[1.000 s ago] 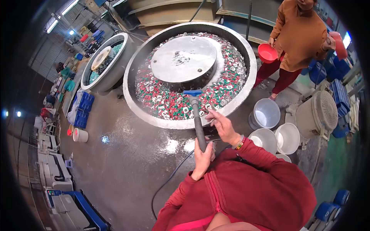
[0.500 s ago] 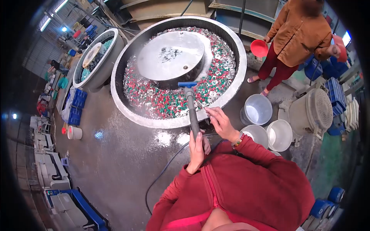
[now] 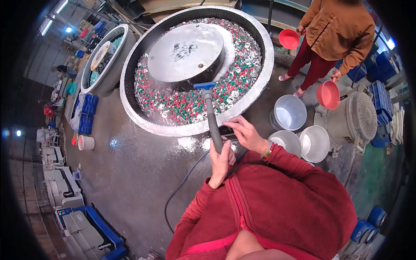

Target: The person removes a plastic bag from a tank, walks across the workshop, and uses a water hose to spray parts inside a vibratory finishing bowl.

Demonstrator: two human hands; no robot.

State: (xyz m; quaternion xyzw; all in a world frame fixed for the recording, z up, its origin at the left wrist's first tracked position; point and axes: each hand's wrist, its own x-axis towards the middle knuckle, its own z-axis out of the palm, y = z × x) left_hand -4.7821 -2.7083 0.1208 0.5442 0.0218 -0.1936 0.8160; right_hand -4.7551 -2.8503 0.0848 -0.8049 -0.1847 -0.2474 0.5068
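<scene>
My left hand [image 3: 220,164] is wrapped round the grey handle of a wand [image 3: 212,123] with a flat blue head. That head [image 3: 203,85] is over a large round vibratory tub [image 3: 151,127], above its layer of small red, green and white pieces mixed with shiny metal buckles [image 3: 186,109]. To the right of the handle, my right hand [image 3: 248,135] has thumb and forefinger pressed together near the tub's rim. Whatever is between those fingertips, if anything, is too small to make out. A round metal lid [image 3: 186,52] covers the tub's middle.
At the right stands a co-worker [image 3: 336,34] holding two red scoops [image 3: 328,95]. Grey-white buckets [image 3: 289,113] stand on the floor by the tub. A second tub [image 3: 117,65] is at the left, with blue crates [image 3: 88,113] below it. A dark cable [image 3: 184,180] crosses the wet floor.
The co-worker's raised arm has come down, bringing its red scoop lower and into fuller view. My view has shifted slightly, so the tub sits higher and further left. Both my hands keep their grips.
</scene>
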